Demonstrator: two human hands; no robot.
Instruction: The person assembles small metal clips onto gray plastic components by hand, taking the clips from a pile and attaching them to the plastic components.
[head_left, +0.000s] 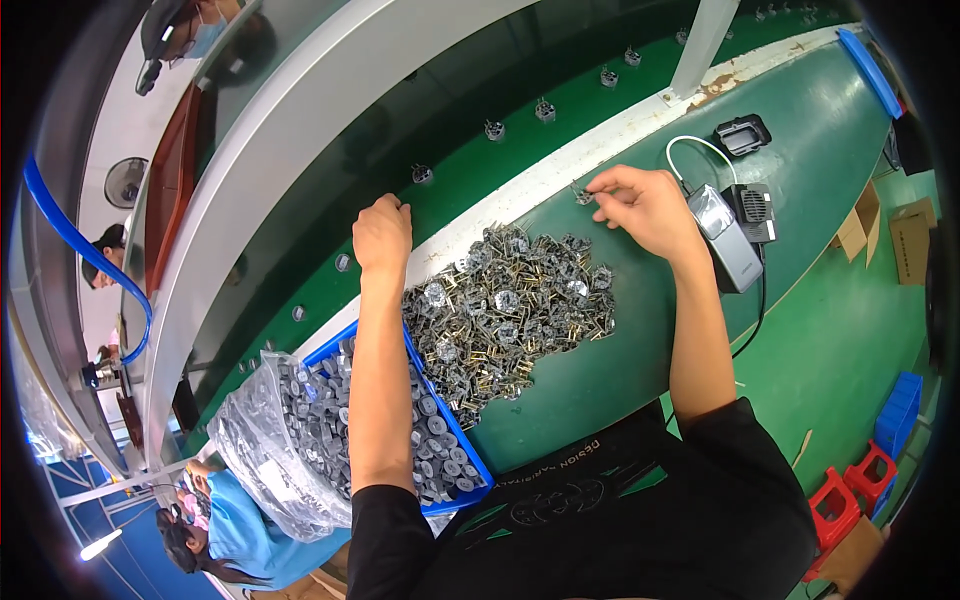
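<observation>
My right hand (645,208) pinches a small grey metal part (583,195) between its fingertips, just above the white strip at the edge of the green table (600,380). My left hand (383,232) is closed in a fist at the edge of the green conveyor belt (470,150); what it holds, if anything, is hidden. Between my forearms lies a pile of small grey and brass-coloured parts (510,305). A blue tray (455,425) with a clear plastic bag of grey parts (290,420) sits under my left forearm.
Single small parts (545,110) stand spaced along the belt. A silver box with a white cable (725,240) and two black devices (742,135) lie right of my right hand. Other people work at the left. Cardboard boxes, red stools and a blue crate stand on the floor at right.
</observation>
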